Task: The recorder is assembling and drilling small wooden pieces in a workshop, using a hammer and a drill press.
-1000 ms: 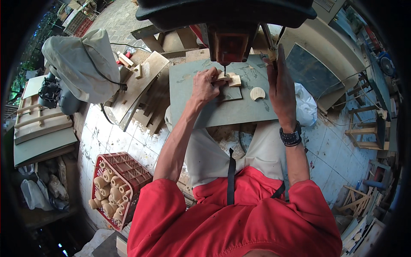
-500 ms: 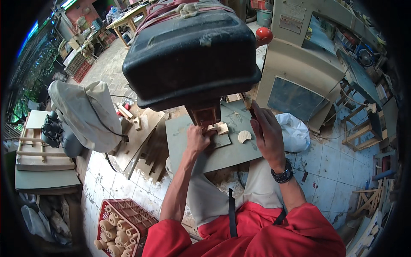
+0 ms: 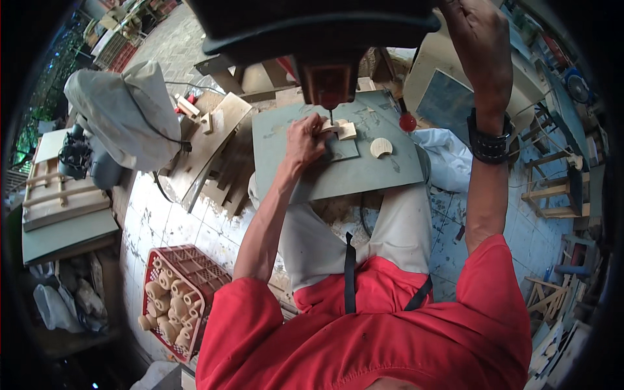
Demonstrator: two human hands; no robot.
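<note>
Beneath the black drill press (image 3: pixel 318 32), my left hand (image 3: pixel 305 136) pinches a small wooden piece (image 3: pixel 330 129) at the bit (image 3: pixel 331 116). A square pale block (image 3: pixel 347 130) sits beside it, over a thin board (image 3: pixel 341 149) on the grey-green table board (image 3: pixel 279 182). A round wooden piece with a curved notch (image 3: pixel 381 147) lies to the right. My right hand (image 3: pixel 479 42) is raised beside the drill head at the top edge, fingers curled, what they grip hard to make out. A red knob (image 3: pixel 407 122) shows at the board's right edge.
A red crate (image 3: pixel 198 273) of turned wooden pieces stands at lower left on the tiled floor. Cloth-covered equipment (image 3: pixel 117 110) and wood offcuts (image 3: pixel 208 156) are at left. A white sack (image 3: pixel 442 162), wooden frames (image 3: pixel 546 195) and a blue fan (image 3: pixel 575 88) are at right.
My right hand has risen from beside the board to high by the drill head. My left hand stays on the wooden piece. The view tilted up, then back down.
</note>
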